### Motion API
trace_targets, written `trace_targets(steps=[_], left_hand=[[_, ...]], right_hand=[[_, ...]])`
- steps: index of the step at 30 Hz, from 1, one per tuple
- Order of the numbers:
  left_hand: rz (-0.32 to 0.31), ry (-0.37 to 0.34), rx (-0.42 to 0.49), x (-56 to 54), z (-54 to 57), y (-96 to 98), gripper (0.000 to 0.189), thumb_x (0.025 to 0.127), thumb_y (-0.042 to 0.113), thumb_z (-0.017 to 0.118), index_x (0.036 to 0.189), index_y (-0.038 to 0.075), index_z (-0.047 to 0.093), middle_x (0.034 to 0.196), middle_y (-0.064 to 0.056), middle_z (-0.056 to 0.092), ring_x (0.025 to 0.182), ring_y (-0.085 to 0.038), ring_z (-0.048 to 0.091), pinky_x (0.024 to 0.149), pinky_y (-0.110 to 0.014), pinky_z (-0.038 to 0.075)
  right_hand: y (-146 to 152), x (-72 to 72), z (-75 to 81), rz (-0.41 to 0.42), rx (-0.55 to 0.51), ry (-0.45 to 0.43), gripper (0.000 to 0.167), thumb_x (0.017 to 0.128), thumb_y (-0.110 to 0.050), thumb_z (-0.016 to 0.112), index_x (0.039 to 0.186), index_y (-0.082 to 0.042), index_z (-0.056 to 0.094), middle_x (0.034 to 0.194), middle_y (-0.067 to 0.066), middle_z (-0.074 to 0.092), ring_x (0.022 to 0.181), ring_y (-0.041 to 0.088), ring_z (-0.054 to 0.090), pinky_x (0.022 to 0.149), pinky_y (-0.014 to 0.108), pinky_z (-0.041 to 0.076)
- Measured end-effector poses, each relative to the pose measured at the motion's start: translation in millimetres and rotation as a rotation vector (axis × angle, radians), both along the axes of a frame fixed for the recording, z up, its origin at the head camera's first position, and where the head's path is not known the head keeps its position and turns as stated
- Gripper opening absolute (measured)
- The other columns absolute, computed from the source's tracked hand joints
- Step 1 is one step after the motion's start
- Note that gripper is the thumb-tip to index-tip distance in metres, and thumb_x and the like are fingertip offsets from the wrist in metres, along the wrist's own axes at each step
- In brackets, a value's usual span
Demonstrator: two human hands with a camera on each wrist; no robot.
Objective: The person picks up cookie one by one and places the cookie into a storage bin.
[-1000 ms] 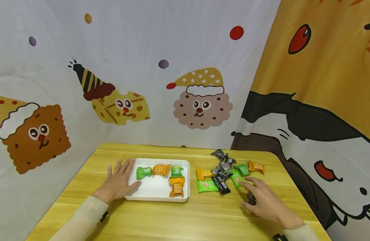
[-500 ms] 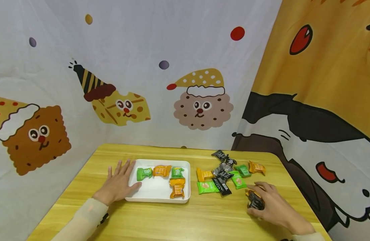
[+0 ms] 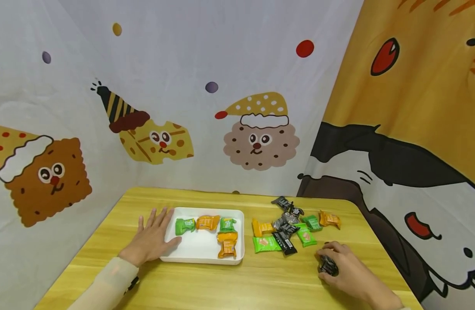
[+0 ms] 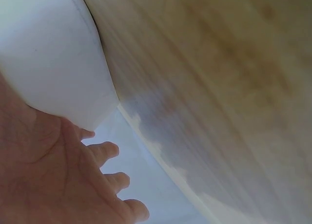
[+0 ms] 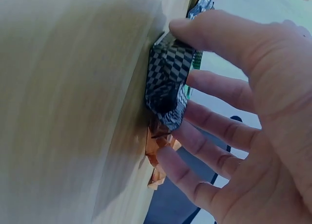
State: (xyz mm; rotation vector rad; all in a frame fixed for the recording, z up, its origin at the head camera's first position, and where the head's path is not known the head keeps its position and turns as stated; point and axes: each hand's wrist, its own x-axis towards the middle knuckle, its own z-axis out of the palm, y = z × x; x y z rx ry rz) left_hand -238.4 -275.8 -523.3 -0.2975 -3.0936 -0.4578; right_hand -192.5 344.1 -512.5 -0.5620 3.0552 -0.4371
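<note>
My left hand (image 3: 151, 237) lies with fingers spread against the left side of a white tray (image 3: 195, 260). In the tray are green-wrapped candies (image 3: 185, 225) and orange-wrapped candies (image 3: 208, 222). The left wrist view shows the palm (image 4: 44, 170) against the tray wall (image 4: 63, 63). Right of the loose pile, my right hand (image 3: 347, 269) holds a black-wrapped candy (image 3: 328, 265) at the table, thumb on one side and fingers on the other. Close up, that wrapper (image 5: 168, 70) has a dark checkered pattern. An orange-wrapped candy (image 5: 156, 146) sits beside it near the fingertips, mostly hidden from the head view.
Several black candies (image 3: 285, 243), green candies (image 3: 266, 244) and a yellow-orange one (image 3: 262, 227) lie in a pile right of the tray. Another orange candy (image 3: 330, 219) lies at its far right. Behind the wooden table (image 3: 229, 288) hangs a cartoon-printed curtain (image 3: 164, 64).
My right hand has moved slightly right and nearer me, off the pile's edge, and its fingers have closed around the black candy. The left hand stays at the tray.
</note>
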Motion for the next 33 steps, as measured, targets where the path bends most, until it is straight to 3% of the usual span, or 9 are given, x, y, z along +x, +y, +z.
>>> trace_targets(steps=[10,24,33], left_hand=[[-0.006,0.004,0.013,-2.3,-0.9,1.8,0.106,0.111,0.066,0.068,0.187,0.007,0.022,0.192,-0.03,0.024,0.177,-0.064,0.012,0.135,-0.094,0.007],[0.001,0.008,0.007,0.3,-0.8,-0.9,0.106,0.111,0.068,0.066,0.186,0.008,0.022,0.192,-0.03,0.023,0.177,-0.065,0.012,0.134,-0.095,0.008],[-0.001,-0.001,0.012,0.8,-0.9,0.2,0.106,0.111,0.068,0.066,0.187,0.008,0.022,0.192,-0.03,0.022,0.178,-0.064,0.009,0.135,-0.094,0.007]], right_hand=[[-6.2,-5.8,-2.3,0.039,0.001,0.021,0.053,0.09,-0.03,0.103,0.137,-0.016,0.083,0.146,0.01,0.073,0.134,0.039,0.073,0.109,0.061,0.066],[-18.3,-6.2,-0.1,0.108,0.06,0.103,0.055,0.088,-0.03,0.105,0.137,-0.019,0.084,0.138,0.001,0.073,0.12,0.026,0.078,0.097,0.051,0.071],[-21.6,-3.0,2.2,0.134,0.042,0.032,0.057,0.09,-0.03,0.103,0.142,-0.022,0.081,0.145,0.007,0.072,0.125,0.032,0.077,0.099,0.054,0.07]])
